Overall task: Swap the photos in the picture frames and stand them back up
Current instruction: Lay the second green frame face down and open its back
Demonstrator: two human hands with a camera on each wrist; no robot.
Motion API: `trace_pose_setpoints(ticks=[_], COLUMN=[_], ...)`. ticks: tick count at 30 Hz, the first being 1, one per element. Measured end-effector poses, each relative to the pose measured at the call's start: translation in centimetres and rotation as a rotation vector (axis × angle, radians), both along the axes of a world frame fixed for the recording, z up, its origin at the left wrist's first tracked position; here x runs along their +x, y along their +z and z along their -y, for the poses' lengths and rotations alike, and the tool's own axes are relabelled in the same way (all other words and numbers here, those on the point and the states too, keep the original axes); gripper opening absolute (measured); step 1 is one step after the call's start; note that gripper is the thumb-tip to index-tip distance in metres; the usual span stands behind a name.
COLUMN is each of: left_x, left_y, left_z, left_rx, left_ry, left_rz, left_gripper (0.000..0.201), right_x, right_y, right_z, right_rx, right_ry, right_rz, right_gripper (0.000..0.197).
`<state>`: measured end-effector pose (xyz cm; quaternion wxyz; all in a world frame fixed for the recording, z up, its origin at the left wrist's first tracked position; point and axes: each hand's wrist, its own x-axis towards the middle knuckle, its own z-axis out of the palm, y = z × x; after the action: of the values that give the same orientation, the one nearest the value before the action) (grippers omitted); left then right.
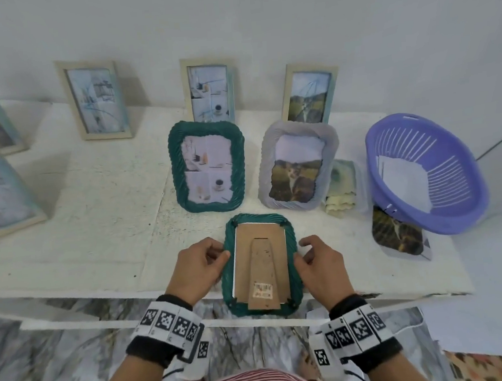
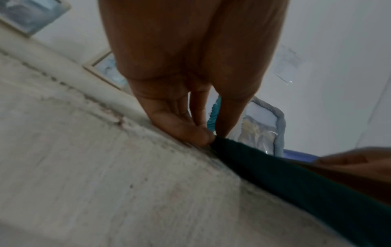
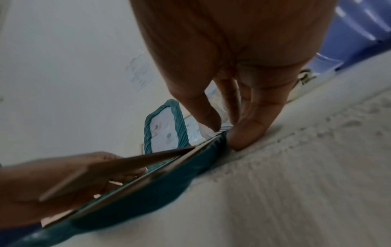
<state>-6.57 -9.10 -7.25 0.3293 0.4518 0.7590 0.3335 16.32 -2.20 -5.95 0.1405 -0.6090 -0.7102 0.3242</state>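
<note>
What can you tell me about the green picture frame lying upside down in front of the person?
The dark green picture frame with a ribbed, rope-like border lies face down at the near edge of the white table, its near end jutting past it. Its brown cardboard back with a fold-out stand faces up, with a barcode sticker near the bottom. Small dark tabs sit at the corners. The left hand pinches its left edge and the right hand its right edge.

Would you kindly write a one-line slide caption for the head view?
Both hands, left hand and right hand, pinch the sides of a face-down green woven-rim picture frame on the white table.
</note>
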Motion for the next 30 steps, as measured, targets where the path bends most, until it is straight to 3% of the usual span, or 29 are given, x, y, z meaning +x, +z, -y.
trace_pose_setpoints(ticks=[4,7,11,20,30], left_x=[0.5,1.1,1.7,1.9,2.4], left_y=[0.3,-0.1,-1.4,-1.8,-1.5], left_z=[-0.2,-0.8,-1.2,-1.3,-1.4], left_rx=[-0.008,0.033,0.02,0.03,-0.009], left_ry=[-0.017,-0.069,-0.108,-0.104,-0.221], left_rz=[-0.316,-0.374,-0.423,-0.492,-0.7], left_gripper=[0.038,0.067,0.092,0.093,0.082], right_x=[-0.7,-1.2,-1.9,-1.4,-1.3], right_y=[0.6,0.6,0.4,0.1,0.1], right_z=[-0.4,-1.2,-1.9,-2.5,0.0], right_rx=[0.175,0.244,0.256,0.235,0.232], right_ry=[0.092,0.232,0.289,0.313,0.342], right_rz=[0.029,0.101,0.197,0.201,0.26], right_gripper=[0.038,0.047,0.04,0.029,0.061])
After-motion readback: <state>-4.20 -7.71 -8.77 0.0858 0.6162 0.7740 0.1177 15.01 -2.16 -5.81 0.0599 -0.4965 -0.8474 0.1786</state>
